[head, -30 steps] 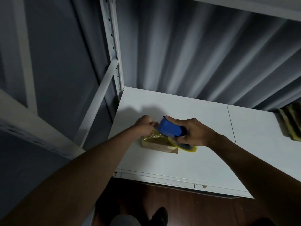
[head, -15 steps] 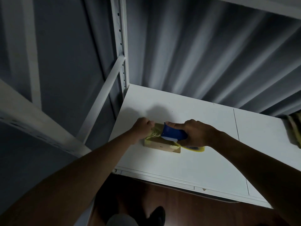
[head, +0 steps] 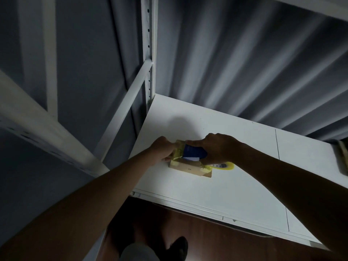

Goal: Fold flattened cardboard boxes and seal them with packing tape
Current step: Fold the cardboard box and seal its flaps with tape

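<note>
A small brown cardboard box [head: 190, 168] lies on the white shelf board [head: 235, 185], with yellowish tape on its corners and left end. My left hand [head: 162, 150] grips the box's left end, fingers curled over the taped edge. My right hand [head: 216, 147] grips a blue tape dispenser [head: 194, 152] that sits on top of the box. The dispenser's yellow tape roll [head: 225, 166] sticks out under my right wrist. A strip of tape [head: 178, 152] runs from the dispenser over the box's left end.
White metal rack posts and a diagonal brace [head: 124, 108] stand at the left. A grey curtain [head: 244, 63] hangs behind the shelf. Something folded and greenish [head: 343, 157] lies at the right edge. My shoe [head: 179, 247] shows on the brown floor below.
The dispenser has come down from a tilted, raised position onto the box top and moved leftward toward my left hand. The camera has shifted slightly.
</note>
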